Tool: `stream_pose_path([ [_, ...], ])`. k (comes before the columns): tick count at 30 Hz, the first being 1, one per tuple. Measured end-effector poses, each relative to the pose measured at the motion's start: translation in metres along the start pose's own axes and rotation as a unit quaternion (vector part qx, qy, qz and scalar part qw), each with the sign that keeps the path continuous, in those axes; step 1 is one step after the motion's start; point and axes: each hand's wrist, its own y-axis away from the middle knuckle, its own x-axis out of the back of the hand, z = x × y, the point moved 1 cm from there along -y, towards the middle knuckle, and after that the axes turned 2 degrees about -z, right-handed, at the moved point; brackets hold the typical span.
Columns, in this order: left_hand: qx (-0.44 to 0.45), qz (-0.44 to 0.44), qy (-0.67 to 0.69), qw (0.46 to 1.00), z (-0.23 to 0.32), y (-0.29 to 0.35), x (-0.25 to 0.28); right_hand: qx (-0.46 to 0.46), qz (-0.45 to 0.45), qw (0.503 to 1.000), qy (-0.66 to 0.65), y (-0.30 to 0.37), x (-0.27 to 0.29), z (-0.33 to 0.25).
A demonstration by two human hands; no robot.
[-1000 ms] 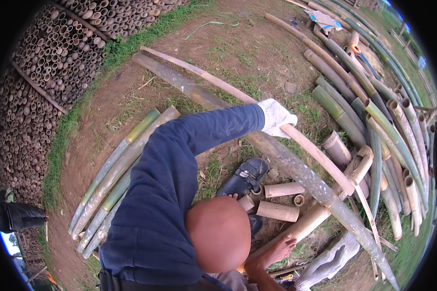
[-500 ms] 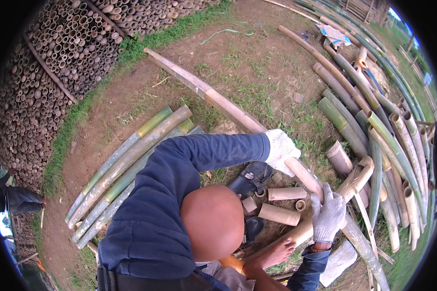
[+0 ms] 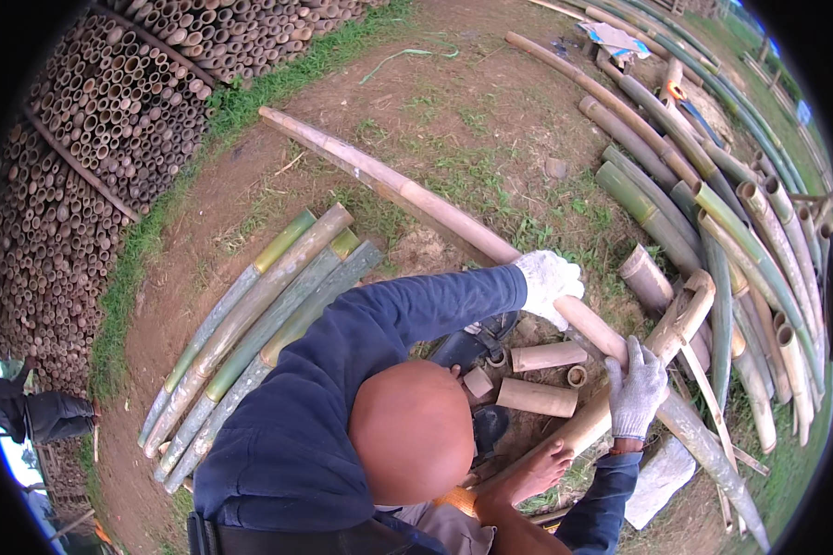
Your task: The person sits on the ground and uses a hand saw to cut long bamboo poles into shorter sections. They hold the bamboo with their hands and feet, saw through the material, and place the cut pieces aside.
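Observation:
My left hand (image 3: 548, 285), in a white knit glove, is closed around a long pale bamboo pole (image 3: 416, 198). My right hand (image 3: 637, 388), in a greyish glove, grips the same pole near its near end. Slanting from the far left, the pole crosses above a thicker bamboo piece (image 3: 590, 424) whose upper end is notched. My bare foot (image 3: 539, 472) presses on that thicker piece. Short cut bamboo sections (image 3: 537, 398) lie beside dark sandals (image 3: 472, 344). Beyond my right hand, a mottled bamboo pole (image 3: 713, 453) runs toward the lower right.
Several green and grey poles (image 3: 250, 319) lie on the left, and a larger spread of bamboo (image 3: 657, 217) covers the right. Stacked bamboo (image 3: 111, 139) rises at the far left. A stone (image 3: 659, 486) lies near my right forearm. Another person (image 3: 51, 416) stands at the left edge.
Both hands, still on the pole, have shifted slightly rightward with it. The pole's far end has swung somewhat nearer, and the whole view has shifted a little.

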Motion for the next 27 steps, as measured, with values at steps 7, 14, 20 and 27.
stream_pose_path([
  [7, -0.021, 0.003, 0.011, 1.0, -0.003, -0.011, -0.006, -0.084, 0.111, 0.989, 0.048, 0.057, -0.013, 0.035],
  [14, 0.005, -0.074, 0.018, 0.997, 0.01, -0.027, -0.003, -0.342, 0.147, 0.927, -0.049, 0.228, -0.035, 0.03],
  [20, 0.013, -0.175, 0.01, 0.984, 0.06, -0.072, -0.014, -0.533, -0.031, 0.837, -0.12, 0.404, -0.071, -0.029],
  [27, 0.03, -0.216, -0.024, 0.976, 0.096, -0.105, -0.022, -0.641, 0.023, 0.758, -0.117, 0.455, -0.117, -0.012],
])
